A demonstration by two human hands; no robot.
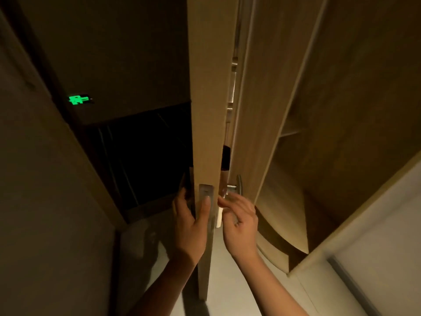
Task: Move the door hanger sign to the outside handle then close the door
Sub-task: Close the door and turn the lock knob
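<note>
The wooden door stands ajar and I see it edge-on. My left hand grips its edge, thumb on the metal latch plate, fingers wrapped round the dark outer side. On the inner side, the door hanger sign hangs from the silver inside handle, its pale lower end showing beside the door edge. My right hand is just below that handle, thumb and forefinger pinched on the sign's edge, the other fingers loosely curled. The outside handle is hidden behind the door.
A dark corridor with a green glowing exit sign lies beyond the opening on the left. The door frame runs down the left. On the right, a wooden wardrobe with open shelves stands close behind the door. The floor is pale.
</note>
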